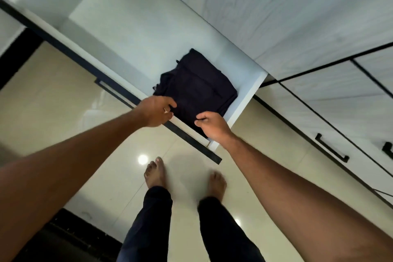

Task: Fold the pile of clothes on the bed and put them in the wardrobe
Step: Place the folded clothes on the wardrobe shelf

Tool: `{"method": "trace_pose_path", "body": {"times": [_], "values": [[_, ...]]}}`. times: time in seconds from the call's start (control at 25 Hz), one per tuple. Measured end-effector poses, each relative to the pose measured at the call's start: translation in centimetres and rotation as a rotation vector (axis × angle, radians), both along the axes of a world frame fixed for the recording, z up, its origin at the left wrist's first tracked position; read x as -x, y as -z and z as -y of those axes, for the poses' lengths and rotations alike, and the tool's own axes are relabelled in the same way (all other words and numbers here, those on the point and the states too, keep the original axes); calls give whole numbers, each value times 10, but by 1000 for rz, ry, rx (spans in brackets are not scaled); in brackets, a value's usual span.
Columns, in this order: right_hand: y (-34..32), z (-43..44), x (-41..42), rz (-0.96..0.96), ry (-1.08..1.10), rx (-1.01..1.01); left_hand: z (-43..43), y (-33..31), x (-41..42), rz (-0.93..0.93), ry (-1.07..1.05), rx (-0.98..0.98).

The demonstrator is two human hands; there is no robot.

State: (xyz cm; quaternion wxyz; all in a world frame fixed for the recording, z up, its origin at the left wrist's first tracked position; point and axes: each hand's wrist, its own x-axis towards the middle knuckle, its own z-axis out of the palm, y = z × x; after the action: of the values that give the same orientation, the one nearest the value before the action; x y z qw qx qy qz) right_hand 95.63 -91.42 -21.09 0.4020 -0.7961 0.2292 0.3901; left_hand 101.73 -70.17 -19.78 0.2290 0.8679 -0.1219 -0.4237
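Observation:
A folded dark navy garment (pixel 197 87) lies in the right end of a pulled-out white wardrobe drawer (pixel 119 27). My left hand (pixel 156 110) pinches the garment's near left corner over the drawer's dark front edge. My right hand (pixel 212 126) grips the near right edge of the same garment, fingers curled onto the cloth. Both arms reach forward from the bottom corners of the view. The bed and the clothes pile are out of sight.
White wardrobe doors (pixel 276 6) rise behind the drawer. Closed drawers with black handles (pixel 331 148) sit to the right. My bare feet (pixel 155 173) stand on glossy cream floor tiles just in front of the drawer front (pixel 191 136). A dark strip runs along the lower left.

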Motion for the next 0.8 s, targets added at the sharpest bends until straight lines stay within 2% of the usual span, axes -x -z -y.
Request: {"method": "trace_pose_path", "body": {"times": [0.16, 0.4, 0.68, 0.8], "values": [[-47, -19, 22, 39, -60, -37, -43, -52, 61, 63, -255, -12], [-71, -54, 77, 116, -379, -144, -82, -77, 211, 92, -672, -105], [-112, -86, 233, -9, -787, -87, -87, -141, 463, -10, -962, -82], [-136, -117, 300, -60, -947, -127, -102, -164, 559, 18, -1163, -92]]}}
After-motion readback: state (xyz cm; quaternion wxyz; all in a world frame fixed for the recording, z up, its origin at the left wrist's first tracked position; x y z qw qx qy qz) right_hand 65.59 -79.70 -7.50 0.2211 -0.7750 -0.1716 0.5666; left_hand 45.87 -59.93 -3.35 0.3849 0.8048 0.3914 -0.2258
